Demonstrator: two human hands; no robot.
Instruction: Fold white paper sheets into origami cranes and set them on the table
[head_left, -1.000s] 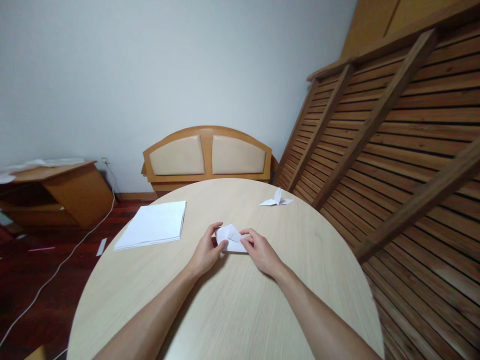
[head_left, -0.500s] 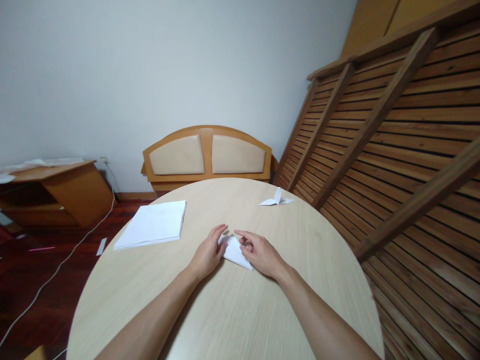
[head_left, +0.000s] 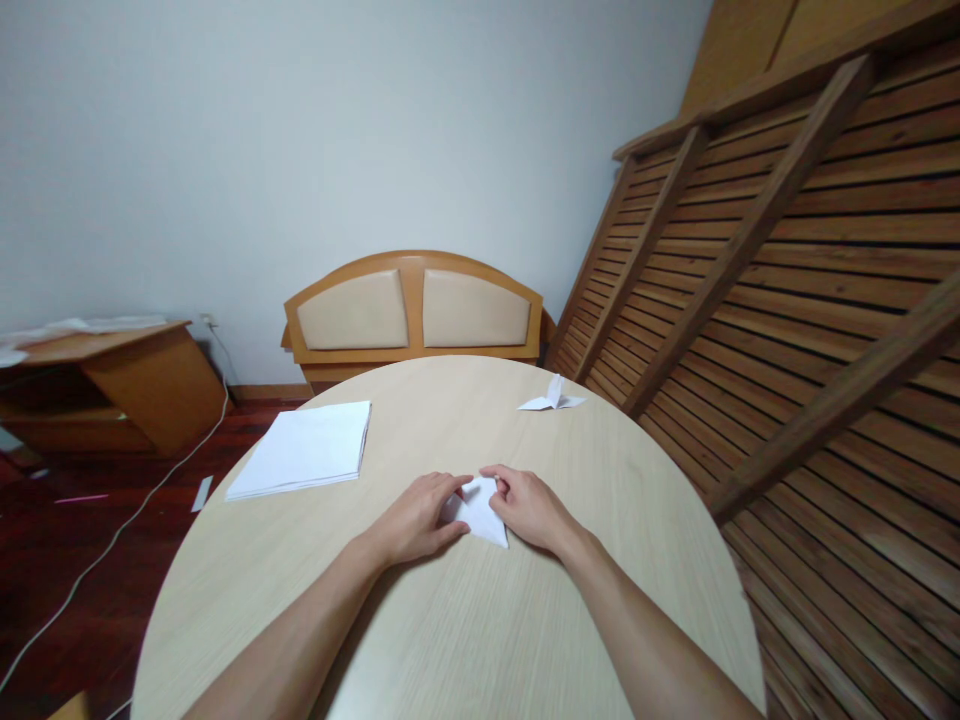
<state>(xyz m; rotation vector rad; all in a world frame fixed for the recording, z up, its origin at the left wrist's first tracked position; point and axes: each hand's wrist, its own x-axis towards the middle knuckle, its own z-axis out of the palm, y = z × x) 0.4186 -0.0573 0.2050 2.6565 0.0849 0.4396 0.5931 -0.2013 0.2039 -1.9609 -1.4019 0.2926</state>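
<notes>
A small white piece of folded paper (head_left: 484,512) lies on the table between my hands, one corner pointing toward me. My left hand (head_left: 424,515) grips its left side, with the thumb on the near part and the fingers along the far part. At the upper right edge, my right hand (head_left: 525,505) pinches the paper between thumb and curled fingers, the index finger reaching over the far corner. My fingers cover both side edges of the paper.
On the round wooden table (head_left: 450,640), a stack of white paper (head_left: 304,450) lies at the left. A folded paper figure with spread wings (head_left: 553,398) stands at the far right. A slatted wooden frame (head_left: 810,290) leans close along the right side.
My left hand has lowered and spread its thumb and fingers over the paper's left side. My right hand has closed on the right edge. More of the paper's face now shows.
</notes>
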